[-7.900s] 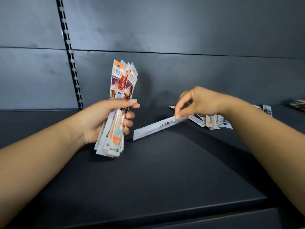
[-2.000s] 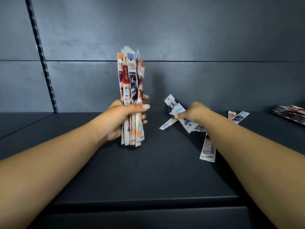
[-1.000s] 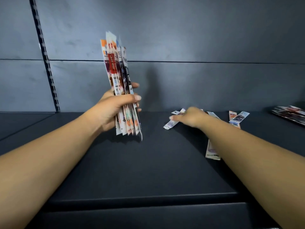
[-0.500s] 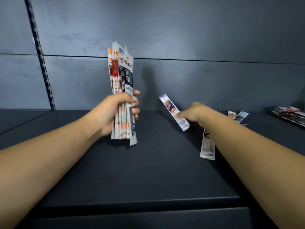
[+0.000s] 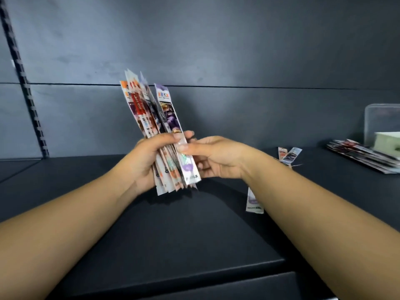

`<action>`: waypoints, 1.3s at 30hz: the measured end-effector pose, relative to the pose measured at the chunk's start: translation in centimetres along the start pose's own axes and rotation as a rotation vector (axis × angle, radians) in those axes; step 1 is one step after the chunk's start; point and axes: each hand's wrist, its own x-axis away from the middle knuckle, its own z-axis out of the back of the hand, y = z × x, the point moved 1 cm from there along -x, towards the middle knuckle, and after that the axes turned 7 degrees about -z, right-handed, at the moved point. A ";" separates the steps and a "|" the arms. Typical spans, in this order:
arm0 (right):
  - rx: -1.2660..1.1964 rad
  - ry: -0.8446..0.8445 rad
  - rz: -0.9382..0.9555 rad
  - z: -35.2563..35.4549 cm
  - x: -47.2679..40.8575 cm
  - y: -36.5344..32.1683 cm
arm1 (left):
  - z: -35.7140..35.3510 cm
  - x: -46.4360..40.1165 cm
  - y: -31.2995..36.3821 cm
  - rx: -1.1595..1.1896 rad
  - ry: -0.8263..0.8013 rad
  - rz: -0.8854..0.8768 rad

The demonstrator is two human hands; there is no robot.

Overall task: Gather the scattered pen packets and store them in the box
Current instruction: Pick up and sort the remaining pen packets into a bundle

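The left hand [image 5: 145, 161] grips a fanned bundle of pen packets [image 5: 151, 126], long axes near upright and leaning a little left, above the dark shelf [image 5: 173, 245]. Against the bundle's right face the right hand [image 5: 214, 156] pinches a purple packet [image 5: 173, 126] between thumb and fingers [image 5: 184, 148], parallel to the rest. Right of that wrist, loose packets [image 5: 289, 154] lie flat, one [image 5: 254, 203] half hidden by the forearm; the right hand is nearer them. Far right, a clear box [image 5: 381, 120] stands behind a flat stack of packets [image 5: 363, 154]; something pale green sits inside.
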 end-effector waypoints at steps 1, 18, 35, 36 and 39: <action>0.021 0.007 -0.034 0.1 -0.1 0.2 | -0.1 -0.2 -0.1 0.011 0.019 0.004; 0.784 0.627 -0.457 17.9 2.6 4.4 | -7.3 -2.7 -2.0 -0.044 -0.016 0.001; 0.356 0.546 -0.192 16.8 2.9 4.3 | -6.6 -3.8 -3.5 0.081 -0.035 0.024; 0.250 0.539 -0.147 16.8 3.1 4.2 | -6.8 -3.8 -3.5 0.087 -0.027 0.026; -0.035 0.473 -0.027 16.3 3.7 3.9 | -7.0 -3.9 -3.7 0.114 -0.017 0.018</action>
